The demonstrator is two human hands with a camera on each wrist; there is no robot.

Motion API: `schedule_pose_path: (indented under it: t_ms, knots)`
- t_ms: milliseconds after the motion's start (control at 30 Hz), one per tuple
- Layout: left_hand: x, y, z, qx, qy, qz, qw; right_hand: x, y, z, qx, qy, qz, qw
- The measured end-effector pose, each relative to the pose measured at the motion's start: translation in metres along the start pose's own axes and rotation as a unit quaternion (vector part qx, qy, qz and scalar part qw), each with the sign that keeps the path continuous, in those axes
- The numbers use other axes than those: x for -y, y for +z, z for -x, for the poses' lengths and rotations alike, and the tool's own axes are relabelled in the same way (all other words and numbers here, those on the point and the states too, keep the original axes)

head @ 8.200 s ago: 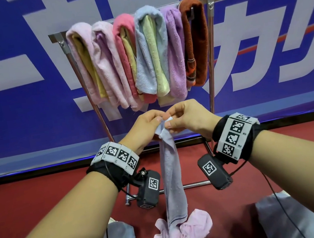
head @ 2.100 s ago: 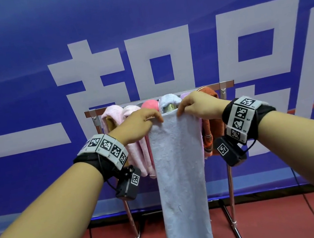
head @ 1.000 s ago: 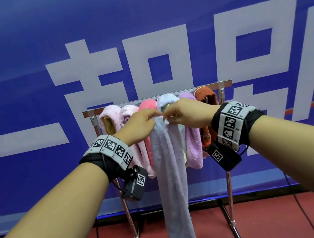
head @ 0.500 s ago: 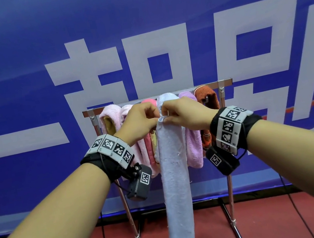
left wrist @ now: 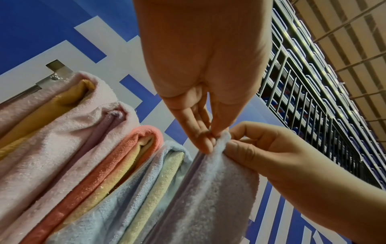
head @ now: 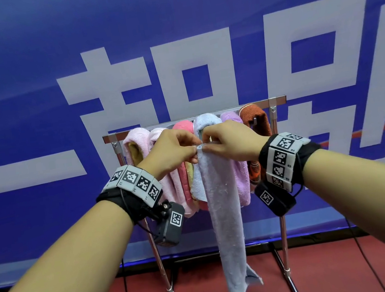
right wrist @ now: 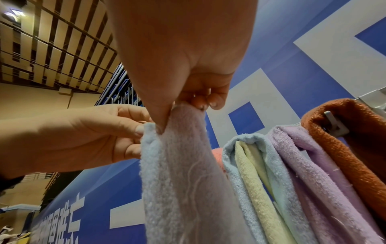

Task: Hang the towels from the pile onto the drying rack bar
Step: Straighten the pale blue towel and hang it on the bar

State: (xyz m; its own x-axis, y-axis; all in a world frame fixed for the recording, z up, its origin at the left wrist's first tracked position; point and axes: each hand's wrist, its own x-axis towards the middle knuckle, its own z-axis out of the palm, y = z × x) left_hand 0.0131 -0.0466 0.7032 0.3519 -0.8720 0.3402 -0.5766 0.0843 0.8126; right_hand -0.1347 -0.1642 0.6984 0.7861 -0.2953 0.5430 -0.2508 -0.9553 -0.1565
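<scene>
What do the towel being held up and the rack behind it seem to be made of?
The held towel, pinched by the left hand and right hand, looks like soft looped terry cloth, probably cotton: fuzzy, matte pile shows in the wrist views. The rack bar and its legs look like polished metal, judging by the shiny silver glints.

A pale lilac towel (head: 224, 206), folded narrow, hangs straight down just in front of the rack bar (head: 277, 101), which already carries pink, coral, blue, purple and rust towels (head: 254, 121).
</scene>
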Motion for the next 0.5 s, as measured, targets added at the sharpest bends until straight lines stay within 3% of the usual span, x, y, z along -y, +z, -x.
schedule_pose_path:
  t_ms: [500]
  knots:
    - [-0.0002, 0.0028, 0.0024, 0.013, 0.023, -0.018, 0.999, 0.0027, 0.0016, 0.0032, -0.02, 0.008, -0.012, 1.0]
